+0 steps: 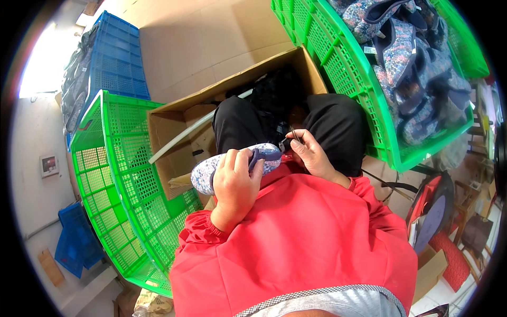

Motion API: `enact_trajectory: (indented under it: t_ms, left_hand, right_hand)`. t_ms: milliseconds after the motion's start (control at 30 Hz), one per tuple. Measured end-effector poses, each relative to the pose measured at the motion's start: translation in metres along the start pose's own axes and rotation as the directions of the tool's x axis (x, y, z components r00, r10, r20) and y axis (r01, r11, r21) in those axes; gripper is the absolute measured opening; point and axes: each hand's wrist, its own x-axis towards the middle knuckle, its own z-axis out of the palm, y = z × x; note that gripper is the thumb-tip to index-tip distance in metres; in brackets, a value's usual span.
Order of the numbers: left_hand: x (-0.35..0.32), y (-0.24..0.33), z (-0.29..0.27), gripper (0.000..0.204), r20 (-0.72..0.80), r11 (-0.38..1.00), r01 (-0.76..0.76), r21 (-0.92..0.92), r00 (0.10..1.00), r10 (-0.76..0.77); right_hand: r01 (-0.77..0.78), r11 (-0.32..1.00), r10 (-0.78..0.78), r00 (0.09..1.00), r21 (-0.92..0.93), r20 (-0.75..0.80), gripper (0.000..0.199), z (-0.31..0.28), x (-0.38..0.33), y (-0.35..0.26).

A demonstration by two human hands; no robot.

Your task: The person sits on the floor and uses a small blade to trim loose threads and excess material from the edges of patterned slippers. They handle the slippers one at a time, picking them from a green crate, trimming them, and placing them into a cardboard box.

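My left hand (234, 185) is closed around a floral fabric shoe (202, 175) with a dark navy lining. The shoe lies on its side above my lap, its rounded end toward the left. My right hand (313, 157) is just to the right of the shoe, apart from it. Its thumb and fingers pinch a small, thin dark tool (293, 134), whose exact kind is too small to make out. Below both hands spreads a red apron or smock (306, 227) that covers my front and sleeves.
Between my knees stands an open cardboard box (174, 119) with black material and a pale rod (182, 134) across it. A green crate (134, 174) stands at left, a blue crate (117, 58) behind it. At right, another green crate (346, 63) holds several floral shoes (401, 53).
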Motion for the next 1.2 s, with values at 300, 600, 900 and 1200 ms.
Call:
enact_trajectory:
  t_ms: [300, 600, 900, 1200]
  left_hand:
    - [-0.019, -0.010, 0.027, 0.042, 0.035, 0.975, 0.071, -0.212, 0.997, -0.065]
    - [-0.023, 0.007, 0.029, 0.037, 0.175, 0.959, 0.133, -0.250, 0.980, -0.090]
    - [0.003, 0.023, -0.029, 0.016, 0.245, 0.917, 0.071, -0.391, 0.969, 0.030]
    - [0.053, 0.010, -0.070, 0.011, 0.877, -0.034, 0.878, -0.478, 0.475, -0.072]
  right_hand:
    - [0.269, 0.900, -0.224, 0.961, -0.342, 0.164, 0.042, 0.009, 0.011, 0.001]
    - [0.217, 0.825, -0.129, 0.972, -0.521, 0.199, 0.021, 0.011, 0.004, -0.023]
    - [0.033, 0.999, -0.047, 0.921, 0.042, 0.386, 0.019, 0.047, -0.004, -0.077]
    - [0.249, 0.939, -0.307, 0.918, 0.238, 0.252, 0.034, 0.041, -0.013, -0.087]
